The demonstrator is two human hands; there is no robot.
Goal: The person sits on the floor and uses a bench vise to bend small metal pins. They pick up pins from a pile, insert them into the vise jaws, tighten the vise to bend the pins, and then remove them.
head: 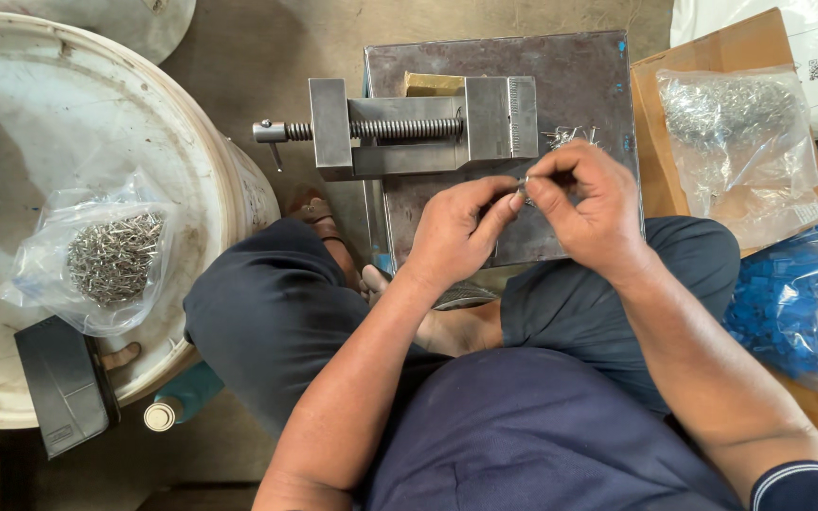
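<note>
My left hand (458,227) and my right hand (587,203) meet over a dark metal plate (579,76), fingertips pinched together on a small metal pin (525,188) between them. The pin is mostly hidden by my fingers. Just beyond my right hand lies a small heap of loose metal pins (568,137) on the plate. A steel bench vise (418,128) with a threaded screw sits at the plate's far side, a little beyond my left hand. I sit cross-legged in dark trousers, knees either side of the plate.
A large white round lid (11,142) at left carries a clear bag of metal pins (111,255) and a black case (63,383). At right, a cardboard box (712,57) holds another bag of pins (736,132); a bag of blue plastic parts (797,303) lies below it.
</note>
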